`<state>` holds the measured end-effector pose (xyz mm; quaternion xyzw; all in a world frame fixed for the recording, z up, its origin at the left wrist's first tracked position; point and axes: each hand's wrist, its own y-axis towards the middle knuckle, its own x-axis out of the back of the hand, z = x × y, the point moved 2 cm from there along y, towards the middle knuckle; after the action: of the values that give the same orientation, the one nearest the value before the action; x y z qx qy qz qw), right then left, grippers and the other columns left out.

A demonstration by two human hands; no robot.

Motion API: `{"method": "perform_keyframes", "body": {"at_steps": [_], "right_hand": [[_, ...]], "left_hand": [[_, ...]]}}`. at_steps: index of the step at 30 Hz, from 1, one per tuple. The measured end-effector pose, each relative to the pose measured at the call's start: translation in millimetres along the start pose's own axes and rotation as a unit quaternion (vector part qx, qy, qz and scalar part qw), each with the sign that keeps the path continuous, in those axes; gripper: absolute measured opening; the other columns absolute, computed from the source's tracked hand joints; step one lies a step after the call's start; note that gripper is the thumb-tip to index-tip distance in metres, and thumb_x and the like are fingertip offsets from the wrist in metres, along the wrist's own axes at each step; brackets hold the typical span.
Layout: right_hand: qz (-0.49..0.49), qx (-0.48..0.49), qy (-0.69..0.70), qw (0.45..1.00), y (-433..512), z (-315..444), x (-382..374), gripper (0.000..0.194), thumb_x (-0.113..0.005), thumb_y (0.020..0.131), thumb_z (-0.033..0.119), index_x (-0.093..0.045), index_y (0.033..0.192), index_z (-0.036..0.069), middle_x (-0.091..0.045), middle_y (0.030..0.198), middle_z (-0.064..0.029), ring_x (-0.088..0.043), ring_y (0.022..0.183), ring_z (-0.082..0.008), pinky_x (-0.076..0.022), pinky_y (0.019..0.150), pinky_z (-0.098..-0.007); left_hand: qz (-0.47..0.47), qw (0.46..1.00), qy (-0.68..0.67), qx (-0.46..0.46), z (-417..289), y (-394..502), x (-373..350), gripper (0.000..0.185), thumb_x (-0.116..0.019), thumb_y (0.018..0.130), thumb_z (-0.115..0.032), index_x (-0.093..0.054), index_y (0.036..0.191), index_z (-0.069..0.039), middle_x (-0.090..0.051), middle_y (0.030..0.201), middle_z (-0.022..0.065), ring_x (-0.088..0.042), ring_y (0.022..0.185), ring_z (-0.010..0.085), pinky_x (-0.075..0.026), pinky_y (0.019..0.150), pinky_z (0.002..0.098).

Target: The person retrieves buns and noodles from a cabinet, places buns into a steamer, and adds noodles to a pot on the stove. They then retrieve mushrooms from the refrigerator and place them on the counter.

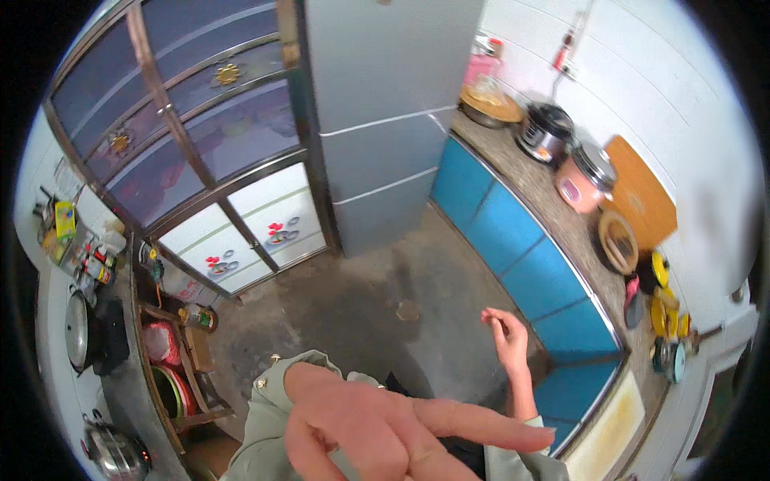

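Close to the camera at the bottom, my left hand [367,421] reaches up from a pale green sleeve [271,397] with its fingers spread. One finger points to the right, and nothing shows in the hand. Its lower part is cut off by the picture's edge. Farther down and to the right, my right hand [510,340] hangs over the grey concrete floor [337,306], beside the blue cabinet doors [559,318]. Its fingers are loosely bent with a gap from the thumb, and it holds nothing visible.
A grey refrigerator [385,78] stands ahead beside a glass-doored cupboard [234,132]. The right counter holds a pink rice cooker [583,177], a black electric cooker [544,132] and a wooden board [640,192]. On the left counter are a lidded pan [78,329] and a steel pot [114,451].
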<state>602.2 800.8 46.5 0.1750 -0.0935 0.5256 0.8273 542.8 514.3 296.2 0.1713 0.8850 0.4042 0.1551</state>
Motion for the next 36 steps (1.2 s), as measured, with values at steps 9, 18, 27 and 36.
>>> {"method": "perform_keyframes", "body": {"at_steps": [9, 18, 27, 36], "right_hand": [[0.171, 0.255, -0.137, 0.942, 243.5, 96.9, -66.9, 0.018, -0.059, 0.093, -0.001, -0.071, 0.106, 0.001, -0.072, 0.099, -0.0118, -0.069, 0.096, -0.0257, -0.0524, 0.088, -0.0353], [0.233, 0.544, -0.178, 0.786, 424.7, 209.1, -179.6, 0.036, -0.060, 0.090, 0.000, -0.061, 0.126, 0.004, -0.055, 0.138, -0.0152, -0.062, 0.113, -0.0339, -0.0523, 0.093, -0.0421], [0.135, 0.593, -0.457, 0.649, 516.0, 267.5, -325.9, 0.034, -0.058, 0.087, 0.009, -0.061, 0.120, 0.004, -0.045, 0.149, -0.0108, -0.067, 0.088, -0.0295, -0.0574, 0.075, -0.0429], [0.063, 0.565, -0.567, 0.596, 535.6, 272.1, -372.8, 0.012, -0.065, 0.080, 0.013, -0.062, 0.090, 0.007, -0.058, 0.108, -0.0096, -0.068, 0.073, -0.0244, -0.0572, 0.058, -0.0389]], "left_hand": [[-0.127, 0.957, 0.187, -0.182, -34.7, -31.5, 88.8, 0.016, -0.050, 0.100, -0.018, -0.049, 0.086, -0.009, -0.056, 0.138, 0.0268, -0.019, 0.145, 0.0556, -0.027, 0.115, 0.0642], [-0.247, 0.896, 0.344, -0.133, -45.8, -41.7, 146.6, 0.022, -0.060, 0.093, -0.025, -0.056, 0.080, -0.008, -0.055, 0.138, 0.0297, -0.025, 0.144, 0.0507, -0.018, 0.114, 0.0675], [-0.524, 0.804, 0.260, -0.112, -79.5, -122.0, 202.2, 0.023, -0.063, 0.090, -0.029, -0.061, 0.084, -0.007, -0.057, 0.137, 0.0267, -0.038, 0.139, 0.0424, -0.030, 0.113, 0.0574], [-0.539, 0.817, 0.203, -0.010, -147.8, -190.8, 283.6, 0.019, -0.052, 0.100, -0.020, -0.058, 0.090, -0.006, -0.057, 0.133, 0.0210, -0.052, 0.127, 0.0286, -0.039, 0.108, 0.0443]]}}
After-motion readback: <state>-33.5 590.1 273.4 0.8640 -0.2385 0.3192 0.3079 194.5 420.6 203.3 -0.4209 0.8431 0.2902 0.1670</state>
